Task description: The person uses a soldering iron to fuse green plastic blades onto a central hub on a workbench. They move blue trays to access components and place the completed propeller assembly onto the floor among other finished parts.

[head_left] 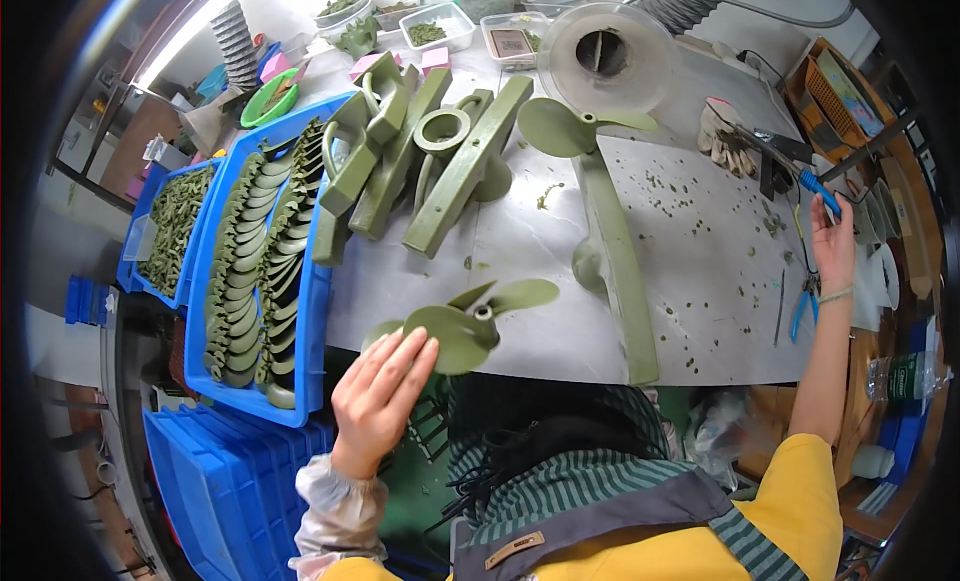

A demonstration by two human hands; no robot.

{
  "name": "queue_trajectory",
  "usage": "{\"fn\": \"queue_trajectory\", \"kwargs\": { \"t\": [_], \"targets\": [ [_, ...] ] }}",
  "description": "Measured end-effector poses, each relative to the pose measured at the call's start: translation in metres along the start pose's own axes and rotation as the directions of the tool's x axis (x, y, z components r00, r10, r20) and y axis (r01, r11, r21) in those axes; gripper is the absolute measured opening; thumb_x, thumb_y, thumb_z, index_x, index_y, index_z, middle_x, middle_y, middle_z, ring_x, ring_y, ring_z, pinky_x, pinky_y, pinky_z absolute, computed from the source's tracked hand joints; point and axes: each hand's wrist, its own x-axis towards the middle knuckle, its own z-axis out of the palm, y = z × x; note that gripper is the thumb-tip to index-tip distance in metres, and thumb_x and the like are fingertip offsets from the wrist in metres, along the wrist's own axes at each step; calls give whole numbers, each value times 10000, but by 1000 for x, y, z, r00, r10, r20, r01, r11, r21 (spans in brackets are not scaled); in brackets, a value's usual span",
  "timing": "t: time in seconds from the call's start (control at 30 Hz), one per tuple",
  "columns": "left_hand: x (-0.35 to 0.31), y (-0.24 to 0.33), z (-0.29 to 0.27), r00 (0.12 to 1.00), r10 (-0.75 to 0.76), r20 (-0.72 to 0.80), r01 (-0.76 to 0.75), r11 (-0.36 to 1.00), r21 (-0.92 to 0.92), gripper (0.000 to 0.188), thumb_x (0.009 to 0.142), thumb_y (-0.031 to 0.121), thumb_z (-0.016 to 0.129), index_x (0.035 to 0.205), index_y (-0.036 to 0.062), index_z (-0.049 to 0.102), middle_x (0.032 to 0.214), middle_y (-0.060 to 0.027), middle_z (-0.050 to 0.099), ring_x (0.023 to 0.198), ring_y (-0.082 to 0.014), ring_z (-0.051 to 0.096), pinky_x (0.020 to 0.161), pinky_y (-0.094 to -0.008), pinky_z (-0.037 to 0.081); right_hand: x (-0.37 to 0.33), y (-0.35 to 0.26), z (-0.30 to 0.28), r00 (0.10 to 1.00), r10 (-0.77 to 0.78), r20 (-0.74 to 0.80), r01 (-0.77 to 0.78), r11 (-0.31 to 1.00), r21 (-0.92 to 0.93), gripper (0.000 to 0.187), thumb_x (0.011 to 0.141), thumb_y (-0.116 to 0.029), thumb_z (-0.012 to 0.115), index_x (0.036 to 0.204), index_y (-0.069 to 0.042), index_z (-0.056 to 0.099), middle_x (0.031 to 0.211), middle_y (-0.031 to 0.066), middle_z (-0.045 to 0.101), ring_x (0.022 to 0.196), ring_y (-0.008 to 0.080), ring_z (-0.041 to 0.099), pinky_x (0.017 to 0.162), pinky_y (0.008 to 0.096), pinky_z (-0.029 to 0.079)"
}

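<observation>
My left hand (385, 396) grips an olive-green propeller (455, 336) by one blade, just off the front edge of the metal table. The propeller has several curved blades round a small hub with a hole. Out at the far right, my right hand (833, 246) closes its fingers on the handle of a blue-handled tool (815, 189) with a metal shaft; its tip lies among dark items, so its kind is unclear. A second green propeller (555, 127) rests on a long green bar-shaped part (615, 251) on the table.
Several green bar-shaped parts with rings (470, 166) lie left of centre. Beside them, a blue crate (318, 351) holds rows of curved green pieces. Pliers (803, 306), a work glove (722, 146) and scattered green bits are at the right. A translucent round cover (560, 61) stands behind.
</observation>
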Motion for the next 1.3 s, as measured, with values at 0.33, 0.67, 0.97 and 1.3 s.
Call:
{"fn": "queue_trajectory", "kwargs": {
  "t": [0.33,0.67,0.97,1.3],
  "targets": [
    [-12,-14,58,964,-251,83,261,953,-155,419,732,-61,602,1144,11,629,1227,-152,590,1097,-327,592,935,-375,478,-9,2,-3,1000,-16,21,17,999,-44,285,902,-120,593,1098,86,571,1020,139,624,926,187,628,898,287,532],
    [14,11,91,673,-739,-25,425,415,-805,410,816,-80,652,1200,-5,528,1141,-70,484,903,-122,558,801,-234,484,-17,5,-10,1000,3,13,-3,1000,-17,277,901,-123,592,1084,84,574,1031,134,631,921,188,634,899,298,529],
    [28,-6,43,611,-732,302,648,242,-722,277,927,24,545,1200,-19,549,1014,-97,657,871,-133,632,775,-268,535,-37,7,7,1000,-26,-8,25,998,-65,281,914,-163,585,1076,65,570,1022,141,628,967,197,631,940,275,516],
    [147,18,83,750,-513,418,484,-5,-875,331,917,90,586,1228,-3,518,1061,-122,635,905,-150,645,702,-259,562,-88,4,21,996,-84,-39,78,989,-125,286,910,-133,599,1071,100,561,1034,161,627,946,238,656,878,289,556]
  ]
}}
